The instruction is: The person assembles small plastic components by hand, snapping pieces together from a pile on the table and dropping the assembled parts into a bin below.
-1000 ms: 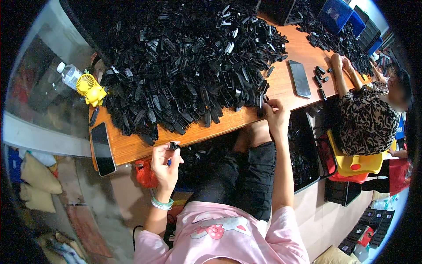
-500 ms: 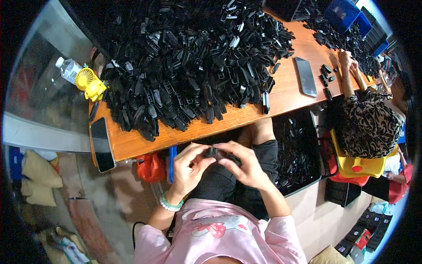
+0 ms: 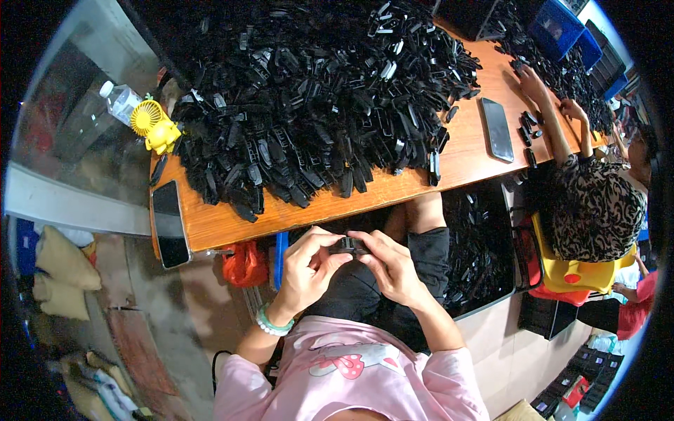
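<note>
A small black plastic part [image 3: 347, 245] is pinched between both my hands, above my lap and short of the table edge. My left hand [image 3: 307, 268] grips its left end with thumb and fingers. At the other end, the fingertips and thumb of my right hand [image 3: 393, 265] close on it. My fingers cover much of the part, so its exact kind cannot be told. Beyond my hands, a large heap of black plastic pieces [image 3: 302, 119] spreads over the wooden table [image 3: 232, 228].
Left on the table lie a phone [image 3: 170, 223] and a yellow fan [image 3: 156, 128] by a plastic bottle [image 3: 121, 99]. Another phone [image 3: 497, 130] lies right of the heap. A co-worker [image 3: 593, 203] reaches toward more pieces. A container of black parts [image 3: 481, 252] stands below the table.
My right hand has shifted slightly right and down, its fingers now closer on the part. The view has turned a little. The co-worker's hands have moved apart, one reaching farther into the pieces.
</note>
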Demonstrator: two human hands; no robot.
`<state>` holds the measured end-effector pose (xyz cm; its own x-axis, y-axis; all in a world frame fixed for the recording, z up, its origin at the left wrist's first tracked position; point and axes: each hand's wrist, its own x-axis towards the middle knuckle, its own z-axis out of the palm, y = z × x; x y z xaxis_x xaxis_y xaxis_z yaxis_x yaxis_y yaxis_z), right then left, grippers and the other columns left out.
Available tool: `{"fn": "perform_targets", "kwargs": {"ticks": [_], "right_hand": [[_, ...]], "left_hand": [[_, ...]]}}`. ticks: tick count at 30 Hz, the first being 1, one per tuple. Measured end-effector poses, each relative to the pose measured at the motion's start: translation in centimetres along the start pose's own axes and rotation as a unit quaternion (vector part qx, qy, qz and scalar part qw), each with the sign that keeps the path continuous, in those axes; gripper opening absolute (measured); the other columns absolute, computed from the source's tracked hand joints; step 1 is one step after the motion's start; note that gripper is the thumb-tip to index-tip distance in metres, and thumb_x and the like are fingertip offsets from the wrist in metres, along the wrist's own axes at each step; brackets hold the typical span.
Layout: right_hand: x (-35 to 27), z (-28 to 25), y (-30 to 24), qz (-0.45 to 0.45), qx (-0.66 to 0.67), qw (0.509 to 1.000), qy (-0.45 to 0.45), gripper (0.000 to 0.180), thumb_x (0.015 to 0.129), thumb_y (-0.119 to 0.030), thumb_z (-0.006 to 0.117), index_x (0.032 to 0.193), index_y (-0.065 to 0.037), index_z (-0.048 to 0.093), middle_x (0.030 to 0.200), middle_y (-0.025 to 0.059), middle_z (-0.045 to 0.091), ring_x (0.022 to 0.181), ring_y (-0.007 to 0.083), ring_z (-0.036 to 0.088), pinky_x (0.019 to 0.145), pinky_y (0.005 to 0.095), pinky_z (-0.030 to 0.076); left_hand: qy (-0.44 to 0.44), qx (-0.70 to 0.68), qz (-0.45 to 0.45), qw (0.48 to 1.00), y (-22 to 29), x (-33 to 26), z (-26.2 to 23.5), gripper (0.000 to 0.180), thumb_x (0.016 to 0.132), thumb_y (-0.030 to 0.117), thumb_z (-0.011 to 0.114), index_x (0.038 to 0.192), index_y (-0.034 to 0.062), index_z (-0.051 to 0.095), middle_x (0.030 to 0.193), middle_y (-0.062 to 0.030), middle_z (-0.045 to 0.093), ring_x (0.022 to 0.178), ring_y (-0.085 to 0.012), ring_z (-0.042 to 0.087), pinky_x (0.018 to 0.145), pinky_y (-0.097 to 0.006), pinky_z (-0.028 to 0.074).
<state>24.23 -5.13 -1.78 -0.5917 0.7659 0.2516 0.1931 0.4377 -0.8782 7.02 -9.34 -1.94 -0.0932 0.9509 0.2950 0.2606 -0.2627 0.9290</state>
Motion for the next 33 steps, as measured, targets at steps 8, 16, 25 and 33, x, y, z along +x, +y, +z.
{"fn": "perform_targets", "kwargs": {"ticks": [8,16,25,33], "right_hand": [[-0.3,0.2,0.5,-0.051,-0.103,0.993,-0.008,0.046,0.075,0.006,0.058,0.12,0.003,0.047,0.085,0.0158,0.051,0.076,0.0322,0.053,0.068,0.0377,0.046],[0.4,1.4,0.0,-0.081,-0.119,0.986,0.084,0.051,0.073,0.0,0.065,0.122,-0.001,0.051,0.099,0.0156,0.052,0.08,0.0298,0.055,0.072,0.0357,0.047],[0.4,1.7,1.6,-0.008,0.137,0.982,0.127,0.02,0.073,0.0,0.069,0.091,0.002,0.061,0.087,0.0087,0.058,0.075,0.0158,0.057,0.066,0.027,0.047],[-1.5,3.4,6.2,0.22,0.102,0.97,-0.027,0.02,0.077,-0.002,0.069,0.096,0.003,0.064,0.088,0.0073,0.059,0.072,0.014,0.06,0.064,0.0256,0.049]], "left_hand": [[-0.031,0.054,0.002,0.998,0.5,0.5,-0.1,0.018,0.076,0.006,0.07,0.086,-0.0027,0.058,0.071,-0.0048,0.053,0.056,-0.0087,0.048,0.049,-0.022,0.037],[0.035,-0.024,-0.038,0.998,0.9,0.1,1.7,0.033,0.083,0.005,0.064,0.112,-0.0061,0.057,0.101,-0.0106,0.057,0.095,-0.0174,0.056,0.08,-0.025,0.045],[-0.02,-0.281,-0.177,0.943,-0.7,-0.9,0.3,0.03,0.086,0.017,0.062,0.104,-0.0061,0.062,0.089,-0.0066,0.059,0.069,-0.0094,0.056,0.056,-0.022,0.045],[0.075,0.333,0.144,0.929,-3.7,2.8,-1.9,0.026,0.076,-0.004,0.059,0.102,-0.0001,0.06,0.096,-0.0139,0.056,0.078,-0.0277,0.06,0.064,-0.035,0.05]]}}
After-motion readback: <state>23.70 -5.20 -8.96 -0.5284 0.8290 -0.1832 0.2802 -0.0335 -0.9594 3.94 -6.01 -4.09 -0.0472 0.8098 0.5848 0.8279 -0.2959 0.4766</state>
